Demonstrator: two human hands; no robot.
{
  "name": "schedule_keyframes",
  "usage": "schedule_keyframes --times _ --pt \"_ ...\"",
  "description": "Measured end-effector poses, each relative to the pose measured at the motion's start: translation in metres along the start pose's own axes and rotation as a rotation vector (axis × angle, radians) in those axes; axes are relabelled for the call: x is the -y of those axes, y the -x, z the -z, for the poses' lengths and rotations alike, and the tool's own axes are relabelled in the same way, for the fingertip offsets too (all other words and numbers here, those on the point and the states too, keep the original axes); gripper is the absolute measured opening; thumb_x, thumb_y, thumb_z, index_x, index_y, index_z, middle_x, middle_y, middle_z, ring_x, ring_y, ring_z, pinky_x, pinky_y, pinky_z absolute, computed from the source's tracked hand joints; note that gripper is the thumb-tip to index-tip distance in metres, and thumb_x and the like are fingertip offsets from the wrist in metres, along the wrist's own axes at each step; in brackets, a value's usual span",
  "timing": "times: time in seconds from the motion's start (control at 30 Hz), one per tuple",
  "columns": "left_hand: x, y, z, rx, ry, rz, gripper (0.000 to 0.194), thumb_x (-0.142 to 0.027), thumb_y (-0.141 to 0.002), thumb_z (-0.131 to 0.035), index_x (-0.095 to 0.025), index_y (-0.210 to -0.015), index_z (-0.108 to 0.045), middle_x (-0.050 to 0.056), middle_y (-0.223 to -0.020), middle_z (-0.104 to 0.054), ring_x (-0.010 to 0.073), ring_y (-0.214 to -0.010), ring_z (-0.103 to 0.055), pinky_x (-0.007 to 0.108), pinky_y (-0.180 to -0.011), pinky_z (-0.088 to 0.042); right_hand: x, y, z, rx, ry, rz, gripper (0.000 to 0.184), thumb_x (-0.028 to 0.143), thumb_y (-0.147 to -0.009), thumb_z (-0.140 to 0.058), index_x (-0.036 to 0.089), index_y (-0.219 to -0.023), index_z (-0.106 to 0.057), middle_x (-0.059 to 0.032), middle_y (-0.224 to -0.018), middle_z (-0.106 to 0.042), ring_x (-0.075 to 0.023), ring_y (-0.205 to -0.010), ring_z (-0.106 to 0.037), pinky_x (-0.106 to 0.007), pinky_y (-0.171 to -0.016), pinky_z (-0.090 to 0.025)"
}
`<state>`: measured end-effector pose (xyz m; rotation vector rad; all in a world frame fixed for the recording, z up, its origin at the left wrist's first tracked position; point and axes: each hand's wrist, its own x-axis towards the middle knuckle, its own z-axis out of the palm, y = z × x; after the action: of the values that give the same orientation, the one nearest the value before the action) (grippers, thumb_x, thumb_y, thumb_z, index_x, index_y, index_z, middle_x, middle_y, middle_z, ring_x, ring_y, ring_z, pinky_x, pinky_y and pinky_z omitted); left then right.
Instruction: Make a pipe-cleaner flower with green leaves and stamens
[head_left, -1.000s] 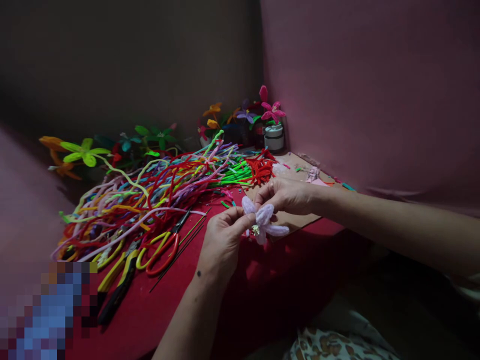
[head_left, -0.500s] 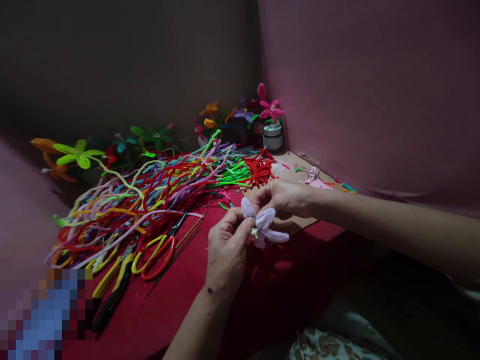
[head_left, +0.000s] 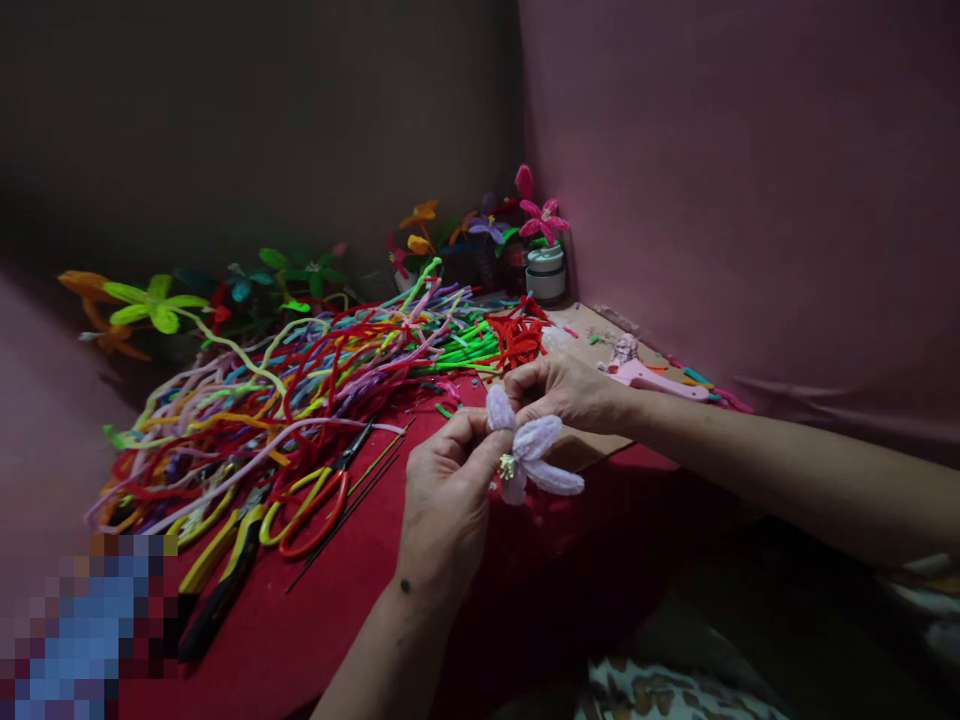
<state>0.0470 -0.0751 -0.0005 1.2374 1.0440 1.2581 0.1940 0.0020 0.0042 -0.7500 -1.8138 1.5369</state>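
Observation:
A pale lilac pipe-cleaner flower [head_left: 551,475] with fuzzy petals and a small yellowish centre is held over the red cloth. My left hand [head_left: 450,490] pinches it between thumb and fingers at its left side, beside the centre. Just behind the upper petals is my right hand [head_left: 566,392], its fingers curled together and pressed close to the flower's back. The petals and the hand itself hide what those right fingertips hold. The flower's stem is not visible.
A heap of coloured pipe cleaners [head_left: 300,370] covers the left. In front of it lie red-and-yellow scissors [head_left: 315,510], pliers [head_left: 225,575] and thin wires [head_left: 352,510]. Finished flowers [head_left: 157,303] stand behind. A pink-handled tool [head_left: 660,380] rests on a brown board [head_left: 592,450].
Both hands and the flower have shifted slightly, and the flower has turned a little so its centre shows more. The right hand has risen slightly, and more of the pink-handled tool shows.

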Motion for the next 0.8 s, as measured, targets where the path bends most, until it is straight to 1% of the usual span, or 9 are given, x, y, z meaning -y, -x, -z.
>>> schedule_keyframes --times 0.07,0.17,0.33,0.4,0.47,0.57,0.63,0.7,0.8 --pt "0.000 -0.002 0.000 -0.009 0.025 0.015 0.016 -0.026 -0.073 -0.059 -0.018 -0.085 -0.067 0.001 -0.077 -0.065 0.0113 -0.067 -0.055 0.021 -0.064 -0.040 0.000 0.001 0.000 -0.002 0.003 0.016 0.015 0.020 -0.059 -0.067 0.012 -0.061 -0.054 0.0030 -0.058 -0.051 -0.0072 -0.055 -0.046 -0.020 -0.051 -0.036" --pt "0.000 -0.005 0.002 -0.014 0.072 0.034 0.016 -0.026 -0.070 -0.062 -0.017 -0.083 -0.067 0.002 -0.075 -0.066 0.0113 -0.065 -0.055 0.022 -0.065 -0.040 0.002 0.005 0.000 -0.006 0.049 0.057 0.014 0.022 -0.063 -0.066 0.012 -0.064 -0.056 0.0004 -0.066 -0.055 -0.0092 -0.063 -0.050 -0.022 -0.059 -0.041" --pt "-0.001 -0.009 0.005 -0.021 0.116 0.030 0.021 -0.024 -0.067 -0.065 -0.016 -0.086 -0.067 0.003 -0.081 -0.066 0.0125 -0.071 -0.057 0.024 -0.072 -0.041 0.004 0.017 -0.002 -0.084 0.109 0.175 0.013 0.023 -0.069 -0.063 0.013 -0.076 -0.059 -0.0019 -0.077 -0.058 -0.0116 -0.072 -0.053 -0.025 -0.067 -0.043" --pt "-0.001 -0.011 0.005 -0.025 0.149 0.026 0.022 -0.023 -0.067 -0.065 -0.016 -0.088 -0.066 0.003 -0.083 -0.066 0.0133 -0.073 -0.058 0.025 -0.074 -0.042 0.004 0.022 -0.004 -0.078 0.200 0.225 0.012 0.023 -0.071 -0.061 0.014 -0.080 -0.061 -0.0026 -0.080 -0.059 -0.0121 -0.074 -0.054 -0.024 -0.068 -0.043" --pt "0.001 -0.013 0.005 -0.028 0.173 0.029 0.021 -0.023 -0.068 -0.065 -0.015 -0.087 -0.066 0.003 -0.082 -0.066 0.0132 -0.073 -0.058 0.025 -0.073 -0.042 0.003 0.027 -0.005 -0.065 0.343 0.290 0.012 0.022 -0.072 -0.059 0.016 -0.082 -0.063 -0.0030 -0.082 -0.059 -0.0126 -0.076 -0.054 -0.024 -0.069 -0.043" --pt "0.000 -0.016 0.003 -0.037 0.190 0.047 0.016 -0.024 -0.069 -0.065 -0.014 -0.081 -0.066 0.003 -0.074 -0.065 0.0118 -0.068 -0.057 0.024 -0.070 -0.042 -0.003 0.029 -0.007 -0.124 0.511 0.371 0.011 0.022 -0.073 -0.059 0.017 -0.081 -0.064 -0.0037 -0.080 -0.061 -0.0137 -0.076 -0.054 -0.026 -0.072 -0.043" --pt "-0.003 -0.018 0.002 -0.050 0.217 0.050 0.017 -0.027 -0.069 -0.065 -0.013 -0.080 -0.065 0.003 -0.073 -0.065 0.0121 -0.066 -0.058 0.025 -0.069 -0.042 -0.007 0.028 -0.007 -0.169 0.517 0.412 0.011 0.025 -0.075 -0.057 0.018 -0.078 -0.064 -0.0043 -0.079 -0.061 -0.0144 -0.076 -0.055 -0.027 -0.074 -0.044" --pt "-0.009 -0.020 0.002 -0.084 0.224 0.045 0.021 -0.029 -0.069 -0.064 -0.014 -0.083 -0.065 0.004 -0.077 -0.066 0.0132 -0.068 -0.059 0.026 -0.069 -0.043 -0.010 0.027 -0.006 -0.194 0.464 0.448 0.014 0.026 -0.078 -0.053 0.018 -0.075 -0.064 -0.0048 -0.080 -0.062 -0.0146 -0.077 -0.056 -0.029 -0.075 -0.045" --pt "-0.016 -0.022 0.007 -0.187 0.176 0.024 0.022 -0.031 -0.067 -0.065 -0.015 -0.082 -0.064 0.005 -0.077 -0.066 0.0135 -0.068 -0.060 0.026 -0.068 -0.044 -0.015 0.027 -0.004 -0.238 0.372 0.455 0.014 0.024 -0.079 -0.051 0.019 -0.072 -0.063 -0.0044 -0.082 -0.062 -0.0143 -0.077 -0.057 -0.030 -0.075 -0.046"
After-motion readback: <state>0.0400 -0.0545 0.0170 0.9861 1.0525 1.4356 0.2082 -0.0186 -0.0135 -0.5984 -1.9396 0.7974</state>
